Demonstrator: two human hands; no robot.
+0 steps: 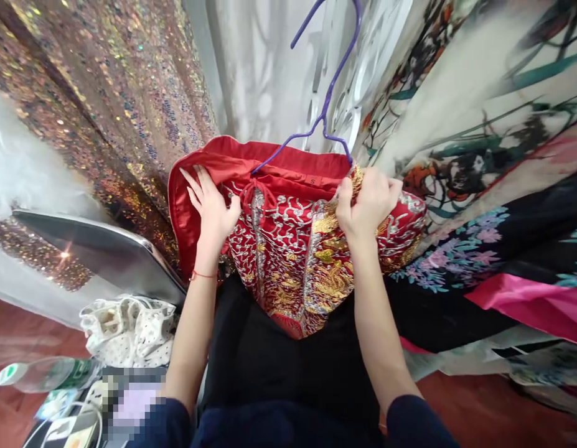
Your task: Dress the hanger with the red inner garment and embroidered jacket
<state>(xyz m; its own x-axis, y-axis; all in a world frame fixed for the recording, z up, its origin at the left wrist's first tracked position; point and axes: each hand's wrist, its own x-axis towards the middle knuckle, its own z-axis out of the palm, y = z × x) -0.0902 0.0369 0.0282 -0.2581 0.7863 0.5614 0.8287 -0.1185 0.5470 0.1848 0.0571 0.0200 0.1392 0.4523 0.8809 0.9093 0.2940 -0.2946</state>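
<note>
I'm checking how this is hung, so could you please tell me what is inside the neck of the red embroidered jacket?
A purple hanger runs into the red embroidered jacket; plain red lining shows there. The right hand and fabric cover the hanger's ends.

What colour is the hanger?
Purple, seen in the head view: the hanger.

A small tag (312, 181) inside the red garment (288, 249) collar reads "S"; nothing else is legible.

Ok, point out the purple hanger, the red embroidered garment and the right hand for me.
purple hanger (332, 87): head view, on its twisted neck.
red embroidered garment (288, 249): head view, on the embroidered front.
right hand (367, 202): head view, on the back of the hand.
</note>
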